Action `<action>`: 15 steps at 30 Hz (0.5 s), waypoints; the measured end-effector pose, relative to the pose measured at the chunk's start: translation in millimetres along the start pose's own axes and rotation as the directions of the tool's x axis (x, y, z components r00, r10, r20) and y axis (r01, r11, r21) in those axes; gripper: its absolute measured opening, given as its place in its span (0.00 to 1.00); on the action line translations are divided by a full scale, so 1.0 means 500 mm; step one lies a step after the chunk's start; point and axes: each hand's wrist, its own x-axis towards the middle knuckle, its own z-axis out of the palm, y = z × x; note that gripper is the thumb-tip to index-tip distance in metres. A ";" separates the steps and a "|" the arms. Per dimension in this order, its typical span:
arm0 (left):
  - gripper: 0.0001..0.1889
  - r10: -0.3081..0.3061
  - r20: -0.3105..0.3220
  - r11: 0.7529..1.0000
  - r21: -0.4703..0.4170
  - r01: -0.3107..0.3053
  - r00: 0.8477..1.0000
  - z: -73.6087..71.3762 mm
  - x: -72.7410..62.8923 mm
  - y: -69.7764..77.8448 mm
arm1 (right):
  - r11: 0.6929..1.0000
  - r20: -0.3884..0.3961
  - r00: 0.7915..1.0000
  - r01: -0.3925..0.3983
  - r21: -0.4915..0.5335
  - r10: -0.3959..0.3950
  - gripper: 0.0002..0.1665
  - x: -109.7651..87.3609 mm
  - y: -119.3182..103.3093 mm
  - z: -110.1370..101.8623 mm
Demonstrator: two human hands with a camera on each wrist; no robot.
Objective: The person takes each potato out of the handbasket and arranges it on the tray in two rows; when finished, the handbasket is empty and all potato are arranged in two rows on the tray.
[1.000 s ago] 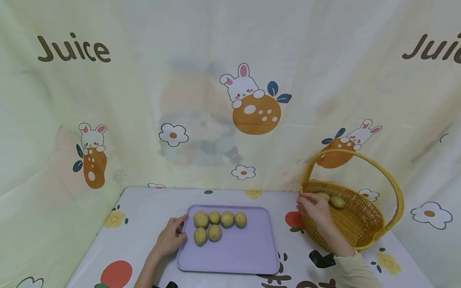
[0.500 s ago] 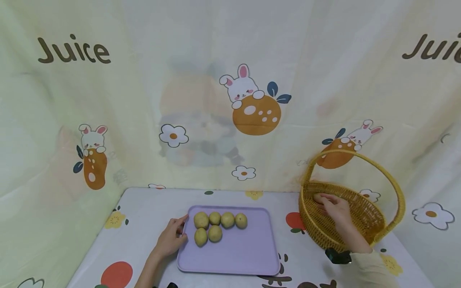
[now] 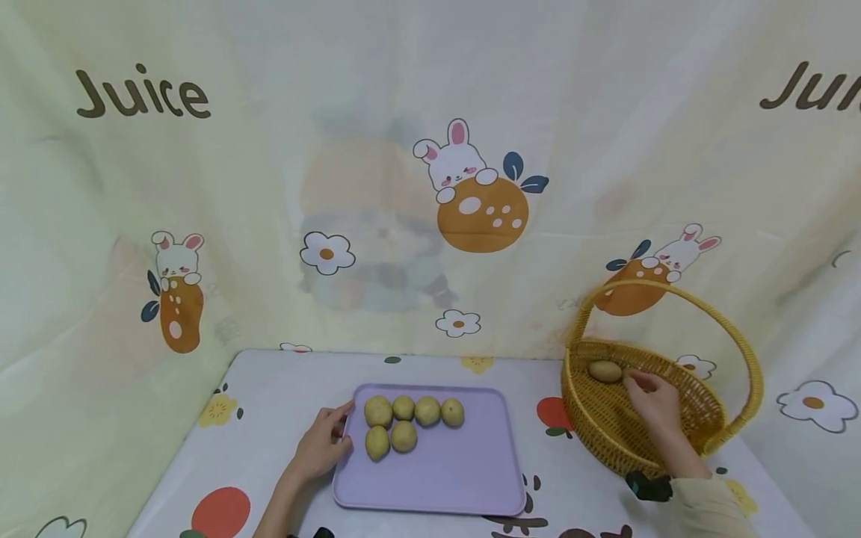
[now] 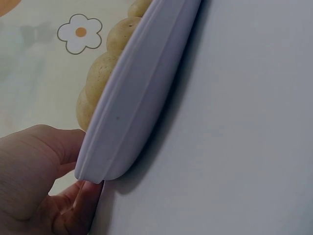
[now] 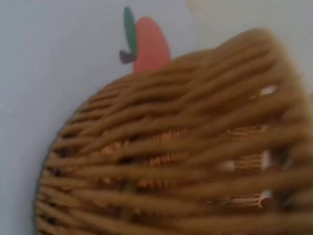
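Note:
On the lilac tray (image 3: 457, 471) lie several yellowish potatoes (image 3: 404, 436), grouped in two rows at its upper left. My left hand (image 3: 319, 444) holds the tray's left edge, with thumb and fingers at the rim. In the left wrist view, the fingers (image 4: 68, 147) reach around the tray's outer corner. My right hand (image 3: 655, 403) is inside the wicker basket (image 3: 599, 430), its fingers bent and fingertips low. Just left of those fingertips sits a potato (image 3: 605, 371). I cannot tell whether the right fingers hold anything. Basket weave fills the right wrist view, hiding the right hand there.
An arched handle (image 3: 729, 329) rises over the basket at the right of the table. A printed cloth (image 3: 289, 381) covers the tabletop, and a patterned curtain (image 3: 377, 97) hangs right behind it.
My right hand has moved from the basket's left rim inward and to the right, uncovering the left potato. The second potato seen earlier is now out of sight. The left hand stays put.

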 end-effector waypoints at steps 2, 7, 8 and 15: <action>0.34 0.000 0.001 1.000 0.003 0.000 1.000 0.000 0.000 0.001 | 1.000 -0.035 0.999 0.000 -0.013 0.000 0.34 0.001 0.013 -0.002; 0.34 0.003 -0.004 1.000 0.007 -0.003 1.000 -0.001 0.001 0.004 | 0.999 -0.086 0.996 0.004 -0.037 -0.007 0.31 0.009 0.035 -0.007; 0.34 0.003 -0.007 1.000 0.006 -0.003 1.000 -0.002 0.001 0.005 | 0.999 -0.090 0.996 0.001 -0.038 -0.005 0.31 0.012 0.038 -0.007; 0.33 0.023 -0.012 1.000 0.003 -0.023 1.000 -0.004 -0.003 0.006 | 0.998 -0.103 0.994 -0.045 -0.039 0.041 0.34 0.033 0.048 -0.010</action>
